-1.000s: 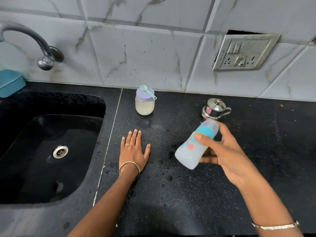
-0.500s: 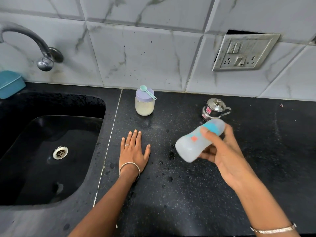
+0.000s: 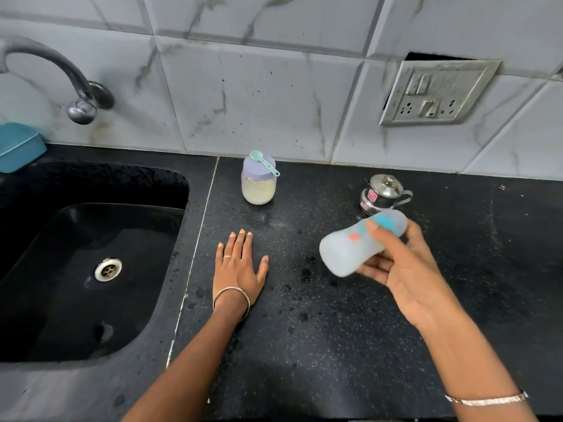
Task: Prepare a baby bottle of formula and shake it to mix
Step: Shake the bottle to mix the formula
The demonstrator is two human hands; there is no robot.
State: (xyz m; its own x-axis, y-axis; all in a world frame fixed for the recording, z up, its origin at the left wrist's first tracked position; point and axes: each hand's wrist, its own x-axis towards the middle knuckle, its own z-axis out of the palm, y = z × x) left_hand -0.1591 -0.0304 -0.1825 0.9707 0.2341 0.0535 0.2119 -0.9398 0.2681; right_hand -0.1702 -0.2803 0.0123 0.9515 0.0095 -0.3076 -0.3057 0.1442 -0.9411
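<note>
My right hand (image 3: 408, 275) grips a translucent baby bottle (image 3: 350, 248) with a teal collar and cloudy white liquid inside. The bottle is blurred and lies almost sideways above the black counter (image 3: 320, 345), base to the left, cap to the right. My left hand (image 3: 239, 264) rests flat on the counter, fingers straight, holding nothing. At the back stands a formula jar (image 3: 258, 187) with a lilac lid, and a teal scoop (image 3: 263, 161) lies across that lid. A small steel lidded pot (image 3: 380, 194) stands just behind the bottle.
A black sink (image 3: 91, 269) with a metal drain fills the left side, under a curved tap (image 3: 77, 108). A teal box (image 3: 18, 147) sits at the far left edge. A switch and socket plate (image 3: 435, 92) hangs on the tiled wall.
The bottle has swung from steeply tilted to nearly sideways, and my right hand has shifted slightly right with it. My left hand has stayed flat in place.
</note>
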